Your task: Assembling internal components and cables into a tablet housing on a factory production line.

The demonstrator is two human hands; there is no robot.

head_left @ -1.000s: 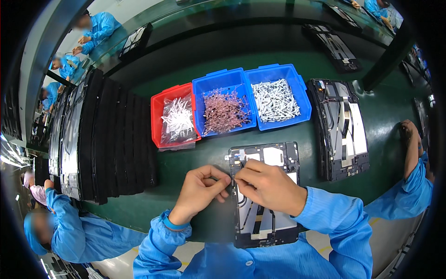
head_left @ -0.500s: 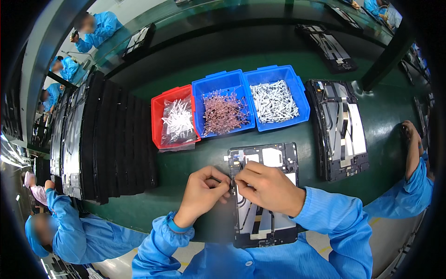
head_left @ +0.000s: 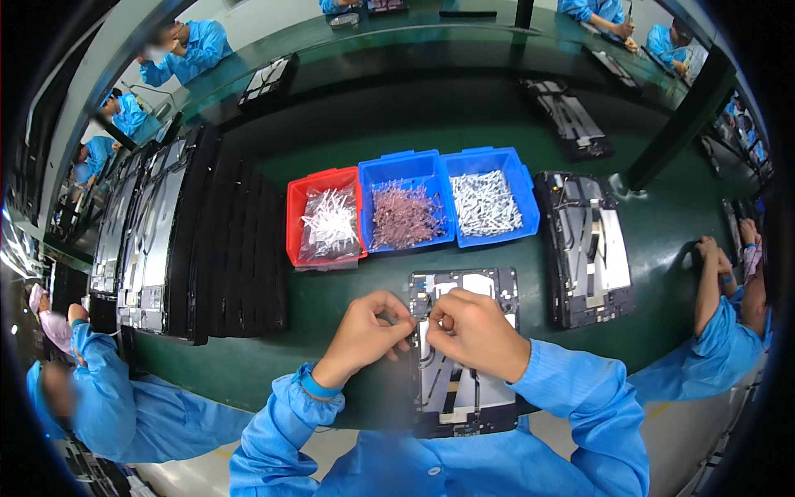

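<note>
An opened tablet body (head_left: 497, 396), with black frame, pale panels and dark ribbon cables, lies in front of me on the green table. My left hand (head_left: 367, 338) is at its left edge, thumb and forefinger pinched together. Over the tablet's upper half, my right hand (head_left: 480, 338) bends with its fingertips pinched close to the left ones. Whatever sits between either hand's fingertips is too small to make out. Part of the tablet's upper middle is covered by my right hand.
Beyond the tablet stand a red bin (head_left: 293, 224) of white strips, a blue bin (head_left: 366, 172) of pinkish thin parts and another blue bin (head_left: 531, 207) of white-grey pieces. Tall tablet stacks (head_left: 178, 248) rise at left; a lower stack (head_left: 590, 248) is at right. Co-workers sit around.
The view has shifted, so the bins and tablet appear lower. Both hands keep their pinch at the tablet's upper left edge, with only slight finger movement.
</note>
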